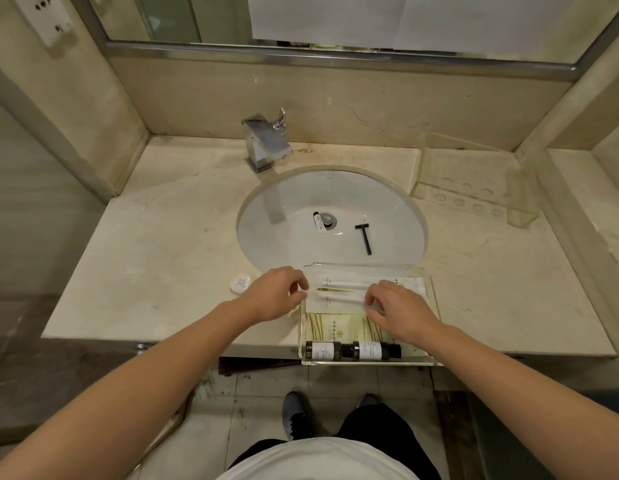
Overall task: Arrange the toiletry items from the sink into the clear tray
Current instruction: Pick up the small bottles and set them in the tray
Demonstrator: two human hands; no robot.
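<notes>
Meanwhile razor (364,238), small tube (317,222) in sink (266,244); faucet (264,140) behind.

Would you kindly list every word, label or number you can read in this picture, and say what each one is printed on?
Nothing here reads clearly.
Two small dark bottles in the clear tray: white labels, print too small.
Pale green-striped packet: logo and Chinese characters, too blurred.
Long white sachets under both hands: tiny print, illegible.
Small white tube in the sink: marks unreadable.
Round white disc on the counter: faint ring of text, unreadable.
</notes>
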